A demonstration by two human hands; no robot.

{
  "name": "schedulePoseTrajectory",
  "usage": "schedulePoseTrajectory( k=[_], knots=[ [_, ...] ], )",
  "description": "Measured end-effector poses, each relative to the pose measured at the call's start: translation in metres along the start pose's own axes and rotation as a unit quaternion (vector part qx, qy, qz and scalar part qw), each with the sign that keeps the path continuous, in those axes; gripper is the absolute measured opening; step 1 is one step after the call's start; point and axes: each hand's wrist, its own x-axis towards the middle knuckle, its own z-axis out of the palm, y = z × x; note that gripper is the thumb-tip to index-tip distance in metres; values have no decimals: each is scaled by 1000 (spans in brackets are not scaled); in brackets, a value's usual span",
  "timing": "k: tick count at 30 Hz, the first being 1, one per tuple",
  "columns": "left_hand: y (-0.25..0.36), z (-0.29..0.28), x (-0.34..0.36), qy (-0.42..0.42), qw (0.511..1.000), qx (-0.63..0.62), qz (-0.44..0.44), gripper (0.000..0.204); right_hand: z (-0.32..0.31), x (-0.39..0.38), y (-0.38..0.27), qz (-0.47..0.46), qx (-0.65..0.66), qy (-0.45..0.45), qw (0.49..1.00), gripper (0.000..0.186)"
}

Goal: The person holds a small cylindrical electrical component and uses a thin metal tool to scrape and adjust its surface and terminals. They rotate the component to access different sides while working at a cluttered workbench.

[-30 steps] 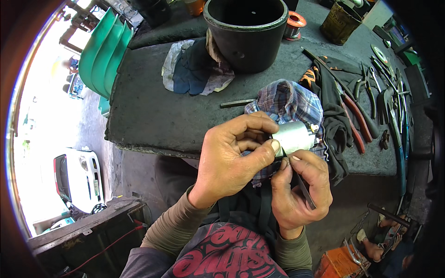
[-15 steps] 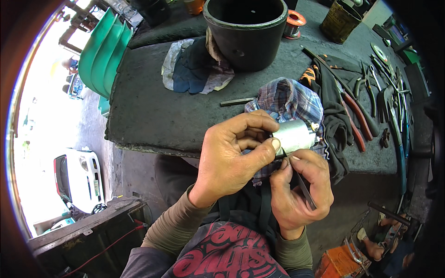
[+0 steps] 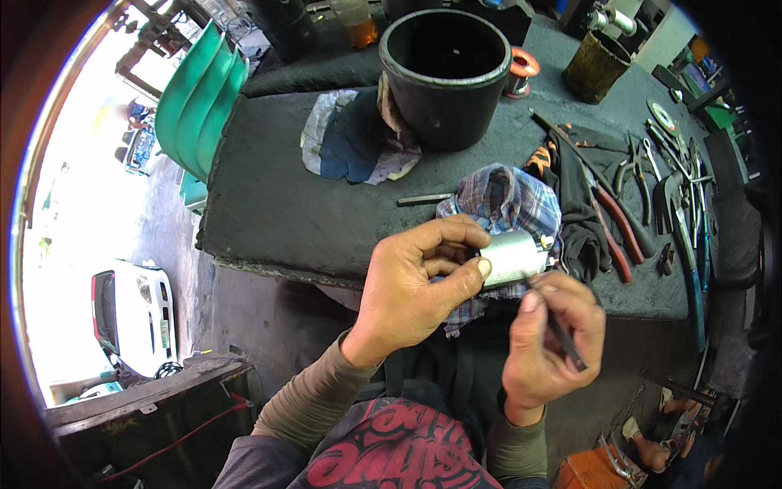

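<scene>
head view, cylinder: a silver, smooth-sided metal cylinder point(image 3: 513, 261), with small terminals at its right end, is held just right of the centre of the frame.
left hand: its left end is gripped by the left hand point(image 3: 407, 285), with thumb and curled fingers.
right hand: a dark, slim, flat bar point(image 3: 565, 341) is pinched by the right hand point(image 3: 539, 359), right of centre; whether the cylinder is touched by the bar's upper end cannot be told.
cloth: a crumpled blue-and-red plaid cloth point(image 3: 525, 202) is seen behind and below, draped over the front edge of the dark, worn workbench point(image 3: 285, 179).
slip risk: the cylinder could be twisted loose if the bar were pushed hard, since only one end is gripped.
scratch risk: the smooth wall could be scored if the bar skidded.
terminal risk: the terminals could be knocked if the bar were swung upward.
drop risk: a lost cylinder could be sent over the bench edge, with the cloth dragged along.
</scene>
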Motion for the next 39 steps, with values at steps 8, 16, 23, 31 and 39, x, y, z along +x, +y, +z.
schedulePoseTrajectory(
  k=[8, 16, 23, 31, 39],
  knots=[
    [1, 8, -14, 58, 995, 68, 52, 21, 10, 47, 34, -54, -24, -57, 997, 15],
    [15, 19, -12, 102, 978, 182, -2, 20, 19, 40, 35, -105, -80, -42, 990, 15],
    [5, 17, -8, 110, 945, 276, 134, 19, 17, 24, 52, -109, -52, -50, 991, 16],
    [-3, 15, -9, 117, 931, 300, 173, 19, 17, 28, 49, -76, -65, -41, 994, 16],
    [-11, 20, -8, 72, 979, 173, 76, 8, 15, 36, 52, -125, -55, -40, 990, 19]
  ],
)
